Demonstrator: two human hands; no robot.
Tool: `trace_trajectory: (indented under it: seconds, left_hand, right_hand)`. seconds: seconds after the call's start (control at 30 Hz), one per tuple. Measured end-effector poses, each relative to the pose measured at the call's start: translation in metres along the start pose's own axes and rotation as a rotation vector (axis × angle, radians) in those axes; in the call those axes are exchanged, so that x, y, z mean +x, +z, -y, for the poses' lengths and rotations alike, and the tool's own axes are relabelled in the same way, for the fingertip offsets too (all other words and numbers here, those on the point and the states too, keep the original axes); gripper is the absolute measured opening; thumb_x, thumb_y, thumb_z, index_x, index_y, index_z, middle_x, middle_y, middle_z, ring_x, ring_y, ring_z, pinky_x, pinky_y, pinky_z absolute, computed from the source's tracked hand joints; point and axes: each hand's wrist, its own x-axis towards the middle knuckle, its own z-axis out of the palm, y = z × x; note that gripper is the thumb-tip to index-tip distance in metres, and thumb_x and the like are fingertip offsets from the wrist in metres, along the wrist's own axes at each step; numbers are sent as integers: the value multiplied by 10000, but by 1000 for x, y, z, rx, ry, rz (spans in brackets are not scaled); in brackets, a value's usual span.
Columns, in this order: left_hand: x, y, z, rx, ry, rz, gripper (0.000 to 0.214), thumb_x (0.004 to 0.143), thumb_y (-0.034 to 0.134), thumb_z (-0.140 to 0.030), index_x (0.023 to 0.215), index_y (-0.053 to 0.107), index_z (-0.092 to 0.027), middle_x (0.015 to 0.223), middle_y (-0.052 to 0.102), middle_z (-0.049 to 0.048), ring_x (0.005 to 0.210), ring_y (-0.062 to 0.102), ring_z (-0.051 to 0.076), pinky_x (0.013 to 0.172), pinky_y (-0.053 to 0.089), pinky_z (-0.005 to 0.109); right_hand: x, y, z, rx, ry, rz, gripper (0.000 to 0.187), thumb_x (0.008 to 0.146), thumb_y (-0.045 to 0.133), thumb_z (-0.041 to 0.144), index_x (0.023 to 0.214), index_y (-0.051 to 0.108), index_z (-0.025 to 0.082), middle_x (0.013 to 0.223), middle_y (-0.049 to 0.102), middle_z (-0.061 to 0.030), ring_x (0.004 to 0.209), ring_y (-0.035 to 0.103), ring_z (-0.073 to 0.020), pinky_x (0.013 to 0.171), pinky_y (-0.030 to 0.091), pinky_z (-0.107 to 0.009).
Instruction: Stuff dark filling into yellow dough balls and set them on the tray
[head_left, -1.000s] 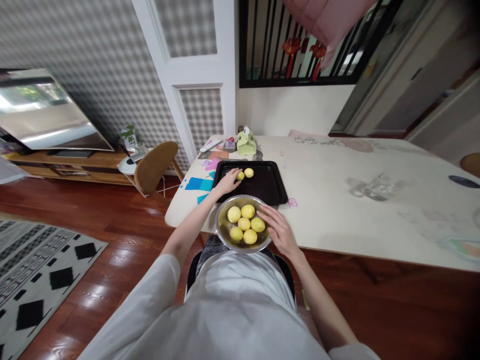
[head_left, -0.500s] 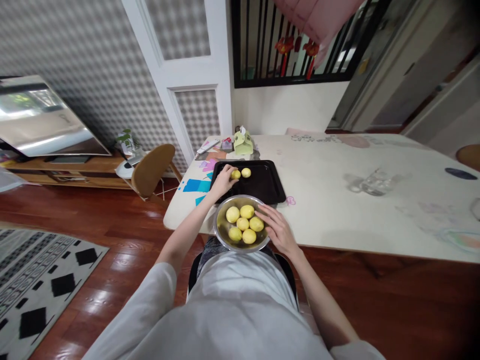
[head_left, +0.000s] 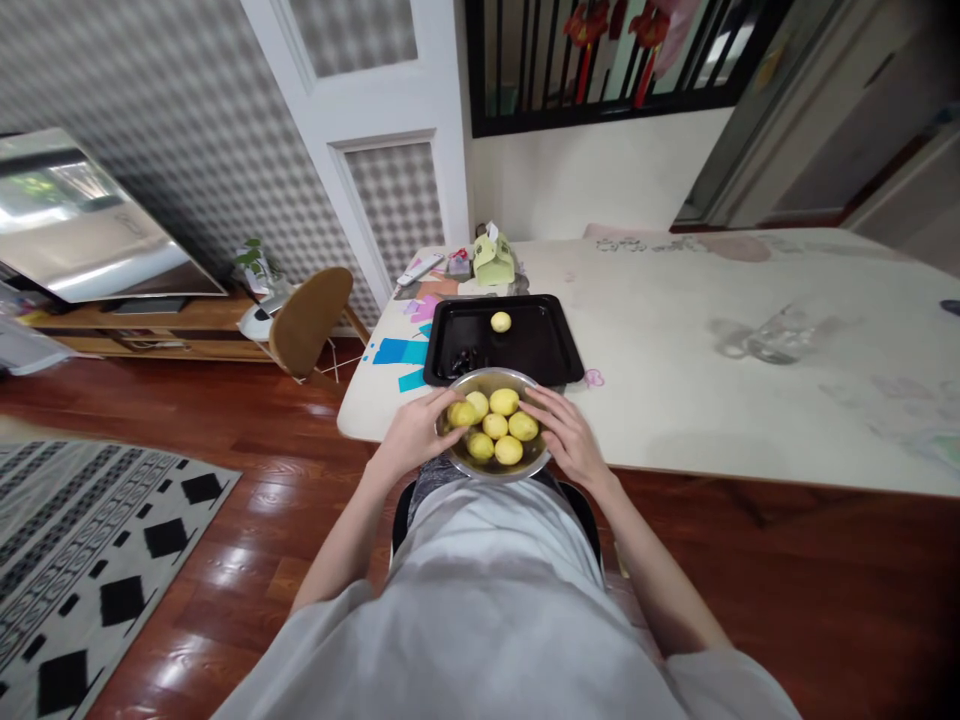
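A metal bowl (head_left: 450, 450) with several yellow dough-like balls (head_left: 504, 402) sits at the near table edge, over my lap. My left hand (head_left: 412, 435) is at the bowl's left rim, fingers curled round one yellow ball (head_left: 460, 413) just inside it. My right hand (head_left: 568, 440) grips the right rim, fingers bent over the edge beside the balls. Behind the bowl lies a black baking tray (head_left: 547, 345) with a single yellow ball (head_left: 500, 321) near its far side.
The pale table (head_left: 675, 400) carries a clear glass object (head_left: 772, 338) to the right, a green paper box (head_left: 493, 262), a remote and coloured papers (head_left: 397, 352) at the far left. A wooden chair (head_left: 307, 320) and a TV (head_left: 82, 230) stand to the left.
My left hand came back from the tray to the bowl with a yellow ball; the tray now holds one ball instead of two. The view tilted down slightly.
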Motion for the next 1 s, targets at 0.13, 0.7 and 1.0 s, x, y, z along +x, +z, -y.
trace_trajectory:
  seconds: [0.13,0.7,1.0]
  left_hand:
    - [-3,5,1,99,5,71,332,943,737,-338,1247,645,-238,1256,753,80,1037,746,290,923,589,424]
    - [-6,9,10,27,-8,65,230,938,750,-245,1166,776,-250,1218,792,60,1130,755,277,987,619,404]
    - [-1,25,14,112,-21,84,188,914,768,-243,1098,808,-249,1196,803,66,1102,759,294,992,608,436]
  right_hand:
    - [1,-1,1,-4,-4,8,520,1115,313,474,1572,502,314,1624,515,-78,1527,445,-299,1233,417,-580]
    - [1,-2,0,10,16,21,530,1110,306,499,1560,520,318,1613,528,-74,1530,440,-300,1245,399,-596]
    - [0,-2,1,16,28,24,526,1108,311,486,1569,509,326,1625,516,-65,1529,441,-310,1245,399,-607]
